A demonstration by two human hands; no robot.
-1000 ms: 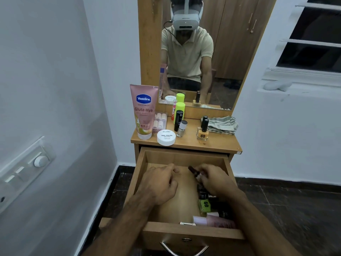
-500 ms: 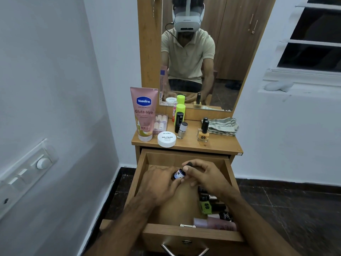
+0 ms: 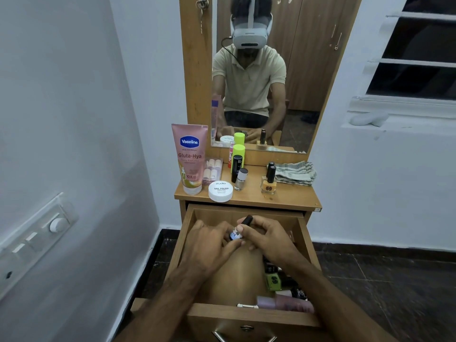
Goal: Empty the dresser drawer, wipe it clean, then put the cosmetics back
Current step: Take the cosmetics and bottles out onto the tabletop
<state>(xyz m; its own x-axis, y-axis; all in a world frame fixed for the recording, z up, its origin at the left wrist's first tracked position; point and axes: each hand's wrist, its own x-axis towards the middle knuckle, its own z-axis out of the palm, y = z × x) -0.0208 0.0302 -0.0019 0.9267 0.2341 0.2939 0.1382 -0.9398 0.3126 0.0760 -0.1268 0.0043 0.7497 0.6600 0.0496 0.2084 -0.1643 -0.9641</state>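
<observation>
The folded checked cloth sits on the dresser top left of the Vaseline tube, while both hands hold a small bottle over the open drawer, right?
Not quite: the head view shows the cloth at the right end of the dresser top, far from the Vaseline tube at the left. The rest stands.

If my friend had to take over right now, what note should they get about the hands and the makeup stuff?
Hands: left hand and right hand together hold a small dark-capped nail polish bottle with a blue label above the open wooden drawer.

Already out on the wooden dresser top: pink Vaseline tube, white round nail polish remover tub, yellow nail polish bottle, several more small items.

Still inside the drawer, near right corner: green bottle, pink tube, some dark bottles.

Left to do: finish emptying, wipe with the striped folded cloth, put everything back.
</observation>
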